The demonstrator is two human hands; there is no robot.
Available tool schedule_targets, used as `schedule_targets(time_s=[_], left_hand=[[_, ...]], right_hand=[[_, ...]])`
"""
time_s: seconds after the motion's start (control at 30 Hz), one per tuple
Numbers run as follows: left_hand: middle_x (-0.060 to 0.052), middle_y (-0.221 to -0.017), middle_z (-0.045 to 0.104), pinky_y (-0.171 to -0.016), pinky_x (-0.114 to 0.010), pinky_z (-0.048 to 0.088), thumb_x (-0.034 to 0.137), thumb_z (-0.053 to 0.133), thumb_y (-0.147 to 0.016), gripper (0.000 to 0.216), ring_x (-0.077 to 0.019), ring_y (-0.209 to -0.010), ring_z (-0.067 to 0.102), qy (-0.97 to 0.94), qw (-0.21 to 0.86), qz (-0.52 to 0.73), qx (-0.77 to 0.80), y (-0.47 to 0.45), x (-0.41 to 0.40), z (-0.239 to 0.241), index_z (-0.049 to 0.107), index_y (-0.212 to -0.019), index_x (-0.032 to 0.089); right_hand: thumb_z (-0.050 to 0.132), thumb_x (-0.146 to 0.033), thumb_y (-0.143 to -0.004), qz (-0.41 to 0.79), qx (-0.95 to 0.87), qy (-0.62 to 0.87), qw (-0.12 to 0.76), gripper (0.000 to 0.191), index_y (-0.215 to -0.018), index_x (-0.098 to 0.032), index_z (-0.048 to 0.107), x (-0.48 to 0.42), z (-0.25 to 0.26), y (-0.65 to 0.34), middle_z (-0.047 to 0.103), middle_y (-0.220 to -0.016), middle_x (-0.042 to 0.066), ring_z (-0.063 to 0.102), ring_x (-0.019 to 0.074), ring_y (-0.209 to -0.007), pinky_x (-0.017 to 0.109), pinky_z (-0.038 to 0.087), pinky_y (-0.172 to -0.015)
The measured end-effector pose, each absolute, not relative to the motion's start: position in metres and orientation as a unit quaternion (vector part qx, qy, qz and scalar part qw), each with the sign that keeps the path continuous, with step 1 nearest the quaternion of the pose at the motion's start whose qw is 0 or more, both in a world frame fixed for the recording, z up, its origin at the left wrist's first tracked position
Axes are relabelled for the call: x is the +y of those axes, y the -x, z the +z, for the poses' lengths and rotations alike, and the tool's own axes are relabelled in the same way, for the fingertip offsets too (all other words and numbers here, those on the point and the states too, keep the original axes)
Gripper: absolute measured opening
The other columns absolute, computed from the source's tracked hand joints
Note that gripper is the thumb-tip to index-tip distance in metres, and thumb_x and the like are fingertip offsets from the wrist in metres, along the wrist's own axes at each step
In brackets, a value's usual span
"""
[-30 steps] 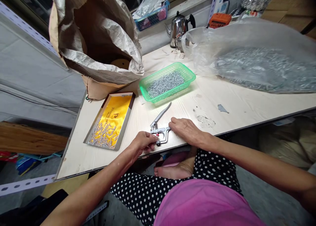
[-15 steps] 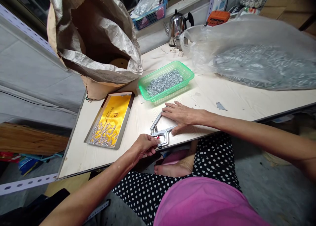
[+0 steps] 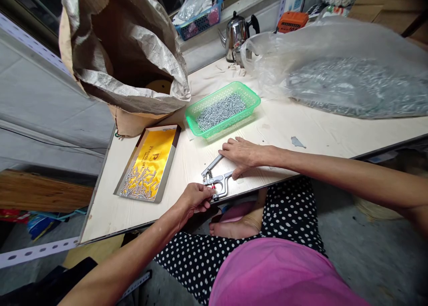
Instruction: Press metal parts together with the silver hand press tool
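Grey hand pliers [image 3: 220, 178] with a coil spring and a red part near the jaws lie at the table's front edge, handles spread apart. My right hand [image 3: 245, 157] holds these handles, fingers over the upper one and thumb on the lower. At the jaw end, my left hand [image 3: 197, 197] is closed in a pinch. Whatever sits between its fingertips is too small to make out. Beyond the pliers stands a green plastic basket [image 3: 239, 115] holding many small silvery metal pieces. Similar pieces lie in a shallow box [image 3: 167, 163] with a yellow lining, left of the pliers.
A large open sack [image 3: 130, 101] stands at the back left. To the right, a clear plastic bag [image 3: 321, 47] bulges with metal pieces. A steel kettle [image 3: 234, 38] and an orange case [image 3: 292, 22] are at the back. A grey scrap [image 3: 297, 142] lies on the table [image 3: 274, 128].
The view has shifted slightly. The upper handle of the pliers looks a little nearer the lower one under my right hand. My left hand stays pinched at the jaws.
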State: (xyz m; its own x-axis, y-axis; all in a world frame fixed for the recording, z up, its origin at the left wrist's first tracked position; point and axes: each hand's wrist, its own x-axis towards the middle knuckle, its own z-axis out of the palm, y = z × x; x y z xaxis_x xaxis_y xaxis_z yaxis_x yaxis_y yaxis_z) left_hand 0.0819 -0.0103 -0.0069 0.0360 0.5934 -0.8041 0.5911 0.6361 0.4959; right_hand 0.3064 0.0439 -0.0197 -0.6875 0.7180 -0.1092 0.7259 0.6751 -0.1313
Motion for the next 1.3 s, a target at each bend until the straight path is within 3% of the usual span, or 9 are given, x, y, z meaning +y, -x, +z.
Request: schedule_targets(time_s=[0.17, 0.27, 0.4, 0.5, 0.57, 0.77, 0.97, 1.1, 1.3], left_hand=[[0.005, -0.048, 0.050, -0.046, -0.023, 0.036, 0.042, 0.068, -0.081, 0.032, -0.0081, -0.040, 0.044, -0.449, 0.556, -0.020, 0.699, -0.079, -0.015, -0.006, 0.057, -0.065, 0.016], [0.002, -0.054, 0.053, -0.052, -0.026, 0.038, 0.047, 0.056, -0.089, 0.038, -0.0131, -0.049, 0.051, -0.590, 0.416, -0.009, 0.692, -0.074, -0.018, -0.003, 0.057, -0.065, 0.017], [-0.007, -0.097, 0.067, -0.077, -0.032, 0.046, 0.042, 0.060, -0.089, 0.027, -0.0223, -0.092, 0.061, -0.785, 0.185, 0.057, 0.588, -0.078, -0.016, -0.004, 0.066, -0.100, 0.018], [-0.013, -0.130, 0.057, -0.097, -0.039, 0.044, 0.038, 0.068, -0.084, 0.052, -0.0283, -0.118, 0.051, -0.866, 0.141, 0.045, 0.478, -0.095, -0.010, -0.012, 0.053, -0.130, 0.017], [-0.015, -0.141, 0.049, -0.102, -0.044, 0.041, 0.035, 0.068, -0.084, 0.066, -0.0302, -0.124, 0.046, -0.890, 0.129, 0.020, 0.438, -0.108, -0.003, -0.017, 0.041, -0.140, 0.015], [-0.016, -0.130, 0.054, -0.096, -0.044, 0.045, 0.043, 0.066, -0.083, 0.077, -0.0320, -0.117, 0.048, -0.898, 0.076, -0.056, 0.430, -0.128, 0.013, -0.017, 0.032, -0.145, 0.011], [-0.011, -0.113, 0.059, -0.088, -0.039, 0.047, 0.055, 0.058, -0.088, 0.050, -0.0283, -0.107, 0.052, -0.914, 0.076, -0.069, 0.392, -0.129, 0.027, -0.014, 0.057, -0.118, 0.015], [-0.009, -0.105, 0.060, -0.082, -0.036, 0.047, 0.053, 0.054, -0.092, 0.038, -0.0255, -0.101, 0.054, -0.906, 0.078, -0.062, 0.411, -0.126, 0.032, -0.018, 0.058, -0.104, 0.017], [-0.006, -0.100, 0.063, -0.077, -0.034, 0.047, 0.048, 0.049, -0.096, 0.032, -0.0231, -0.095, 0.056, -0.908, 0.104, -0.048, 0.403, -0.121, 0.033, -0.025, 0.058, -0.102, 0.018]], right_hand=[[0.074, -0.052, -0.078, -0.080, 0.913, -0.400, 0.026, 0.053, -0.107, -0.009, 0.063, 0.038, -0.020, -0.306, 0.059, -0.108, 0.014, 0.049, 0.0278, -0.100, 0.037, 0.038, -0.084], [0.073, -0.050, -0.080, -0.091, 0.913, -0.397, 0.012, 0.047, -0.102, -0.009, 0.064, 0.033, -0.020, -0.308, 0.060, -0.103, 0.013, 0.049, 0.0257, -0.096, 0.035, 0.037, -0.082], [0.074, -0.046, -0.080, -0.094, 0.910, -0.404, -0.005, 0.043, -0.102, -0.009, 0.065, 0.028, -0.022, -0.308, 0.060, -0.101, 0.013, 0.049, 0.0253, -0.095, 0.034, 0.038, -0.079], [0.076, -0.045, -0.078, -0.098, 0.904, -0.415, -0.009, 0.046, -0.104, -0.009, 0.065, 0.027, -0.027, -0.306, 0.060, -0.102, 0.013, 0.049, 0.0265, -0.097, 0.035, 0.039, -0.079], [0.077, -0.048, -0.076, -0.107, 0.902, -0.418, -0.006, 0.052, -0.108, -0.009, 0.064, 0.028, -0.030, -0.306, 0.059, -0.104, 0.014, 0.049, 0.0277, -0.099, 0.035, 0.040, -0.079], [0.081, -0.055, -0.066, -0.136, 0.877, -0.460, 0.029, 0.076, -0.122, -0.009, 0.057, 0.024, -0.026, -0.316, 0.057, -0.115, 0.016, 0.050, 0.0316, -0.104, 0.036, 0.044, -0.077], [0.069, -0.036, -0.086, -0.125, 0.866, -0.483, 0.042, 0.038, -0.115, -0.012, 0.062, 0.011, -0.011, -0.311, 0.059, -0.111, 0.015, 0.055, 0.0266, -0.098, 0.034, 0.040, -0.074], [0.063, -0.030, -0.091, -0.075, 0.881, -0.465, 0.043, 0.021, -0.100, -0.011, 0.067, 0.017, -0.012, -0.303, 0.064, -0.102, 0.013, 0.055, 0.0265, -0.099, 0.035, 0.037, -0.080], [0.054, -0.019, -0.095, -0.087, 0.906, -0.414, 0.019, 0.013, -0.092, -0.013, 0.066, 0.027, -0.019, -0.300, 0.067, -0.094, 0.010, 0.057, 0.0214, -0.087, 0.034, 0.035, -0.078]])
